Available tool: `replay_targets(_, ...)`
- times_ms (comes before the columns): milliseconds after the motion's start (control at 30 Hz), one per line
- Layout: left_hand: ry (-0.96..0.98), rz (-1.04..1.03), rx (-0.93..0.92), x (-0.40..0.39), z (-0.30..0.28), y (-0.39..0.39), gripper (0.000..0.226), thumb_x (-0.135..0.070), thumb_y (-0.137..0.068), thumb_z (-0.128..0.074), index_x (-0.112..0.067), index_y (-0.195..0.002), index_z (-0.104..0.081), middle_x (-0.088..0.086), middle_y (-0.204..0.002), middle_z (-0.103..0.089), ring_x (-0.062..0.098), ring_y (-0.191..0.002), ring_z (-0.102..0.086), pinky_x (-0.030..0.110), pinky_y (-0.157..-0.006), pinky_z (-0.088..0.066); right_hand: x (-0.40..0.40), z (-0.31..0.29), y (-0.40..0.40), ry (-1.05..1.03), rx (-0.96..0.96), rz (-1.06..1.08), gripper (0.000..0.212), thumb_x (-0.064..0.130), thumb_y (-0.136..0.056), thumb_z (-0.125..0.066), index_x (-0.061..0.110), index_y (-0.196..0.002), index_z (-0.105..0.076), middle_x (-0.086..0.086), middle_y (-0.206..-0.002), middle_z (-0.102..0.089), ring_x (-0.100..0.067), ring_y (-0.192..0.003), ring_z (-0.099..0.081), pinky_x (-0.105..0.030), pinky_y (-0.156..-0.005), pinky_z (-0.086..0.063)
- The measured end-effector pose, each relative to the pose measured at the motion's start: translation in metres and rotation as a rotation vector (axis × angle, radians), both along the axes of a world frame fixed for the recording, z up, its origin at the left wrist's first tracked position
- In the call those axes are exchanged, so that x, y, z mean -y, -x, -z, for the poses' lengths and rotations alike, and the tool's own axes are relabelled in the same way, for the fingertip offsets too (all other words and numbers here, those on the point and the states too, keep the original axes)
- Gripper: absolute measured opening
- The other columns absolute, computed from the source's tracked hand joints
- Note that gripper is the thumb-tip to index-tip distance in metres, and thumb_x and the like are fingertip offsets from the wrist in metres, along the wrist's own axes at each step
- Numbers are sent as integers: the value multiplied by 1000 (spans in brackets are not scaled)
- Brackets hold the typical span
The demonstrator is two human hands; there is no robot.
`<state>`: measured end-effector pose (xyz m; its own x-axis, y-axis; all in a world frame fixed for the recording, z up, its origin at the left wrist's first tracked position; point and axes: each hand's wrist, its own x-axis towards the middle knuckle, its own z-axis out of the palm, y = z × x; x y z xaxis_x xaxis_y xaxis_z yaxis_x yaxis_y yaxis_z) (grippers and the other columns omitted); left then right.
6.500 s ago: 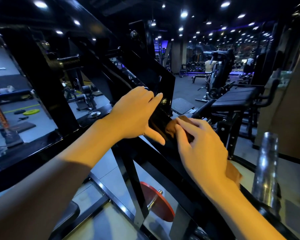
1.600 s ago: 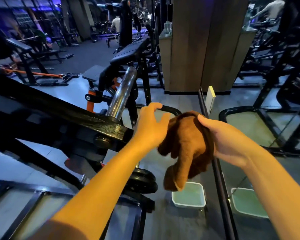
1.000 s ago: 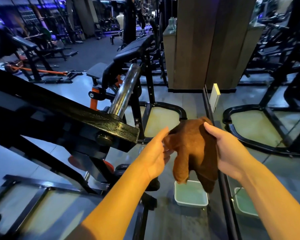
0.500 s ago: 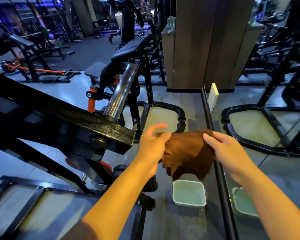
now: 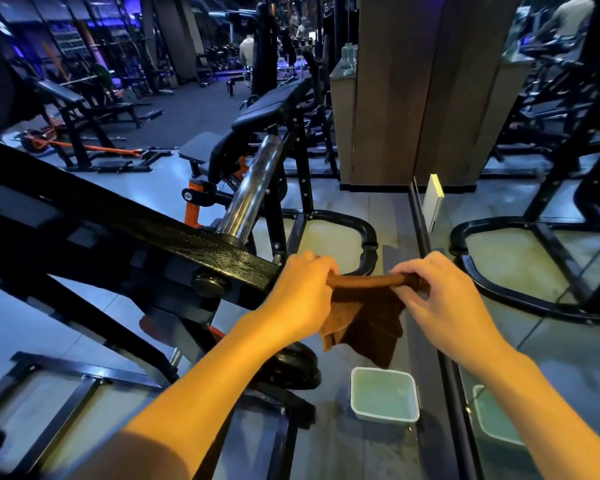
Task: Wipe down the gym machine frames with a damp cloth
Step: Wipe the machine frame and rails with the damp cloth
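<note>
Brown cloth (image 5: 368,306) held in the air between both hands, top edge rolled tight into a taut band, rest hanging loose below. Left hand (image 5: 300,299) curled around the left end of the roll; right hand (image 5: 440,299) pinching the right end with fingers bent. Directly beneath on the floor (image 5: 326,452), a pale square basin (image 5: 383,394) with greenish water. Black machine frame (image 5: 174,237) slanting from far left, its end just beside the left hand, surface speckled with droplets. Chrome sleeve (image 5: 253,188) rising from that end. Mirror (image 5: 534,323) along the right.
</note>
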<state>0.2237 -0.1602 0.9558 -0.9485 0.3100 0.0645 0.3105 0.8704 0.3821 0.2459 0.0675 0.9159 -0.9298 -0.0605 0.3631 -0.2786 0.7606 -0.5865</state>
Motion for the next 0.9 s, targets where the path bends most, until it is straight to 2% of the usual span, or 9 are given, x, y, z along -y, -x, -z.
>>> replay_targets(133,-192,-59,-80,9,-6,2,20,-34,-103,-57,-16,-100,-67,-4,-121,-48,7,-113,-46,25,-95,-40,-4,-17,1,273,-23,-7,10,40,-91,-71,39,-100,-66,14,-109,-53,0,-105,-54,-18,-88,-44)
replay_targets(200,-460,-81,32,6,-17,0,22,-40,-102,-58,-19,-102,-66,-5,-100,-64,2,-86,-59,21,-78,-45,-5,-34,0,505,57,-61,21,51,-90,-64,39,-106,-64,11,-110,-63,-2,-104,-62,-23,-89,-50)
replay_targets(267,-757,-90,222,0,-25,-3,22,-41,-103,-56,-23,-111,-67,-4,-101,-72,3,-88,-68,19,-79,-49,-6,-48,0,649,133,-130,29,55,-91,-58,34,-110,-63,10,-98,-70,-7,-96,-68,-30,-84,-54)
replay_targets(400,-1101,-75,391,-12,-31,-2,35,-41,-107,-45,-14,-119,-64,2,-107,-76,17,-103,-73,36,-98,-54,-6,-58,6,455,112,-131,18,52,-103,-46,35,-105,-54,16,-85,-63,-3,-81,-63,-30,-76,-51)
replay_targets(567,-1062,-105,536,-20,-22,2,41,-53,-108,-29,-23,-130,-46,15,-121,-68,26,-111,-70,52,-101,-54,8,-59,10,505,36,53,15,45,-104,-55,31,-111,-55,10,-100,-63,6,-88,-62,-16,-74,-49)
replay_targets(700,-1236,-204,833,-21,-4,-1,34,-36,-108,-46,-11,-126,-62,9,-100,-72,26,-98,-68,44,-95,-52,7,-54,1,979,431,91,36,46,-98,-66,16,-118,-68,-8,-99,-77,-23,-89,-75,-41,-85,-59)
replay_targets(800,-1435,-271,906,-19,0,0,20,-23,-101,-58,-12,-116,-65,10,-93,-73,24,-84,-71,39,-78,-56,-5,-46,-4,1237,585,-3,59,20,-99,-66,22,-153,-41,-16,-111,-74,-27,-102,-74,-45,-89,-56)
replay_targets(833,-1458,-305,858,-19,4,1,30,-18,-100,-61,-17,-130,-59,11,-99,-75,24,-85,-72,40,-76,-58,-7,-43,-6,1237,582,-4,75,10,-98,-65,32,-159,-28,-16,-113,-74,-28,-103,-75,-44,-86,-57)
replay_targets(900,-1401,-379,726,-19,12,2,67,-10,-100,-61,-26,-156,-29,15,-118,-71,27,-95,-73,46,-82,-60,-8,-37,-8,1120,570,16,80,3,-98,-65,42,-156,-28,-18,-114,-74,-30,-96,-77,-40,-81,-61)
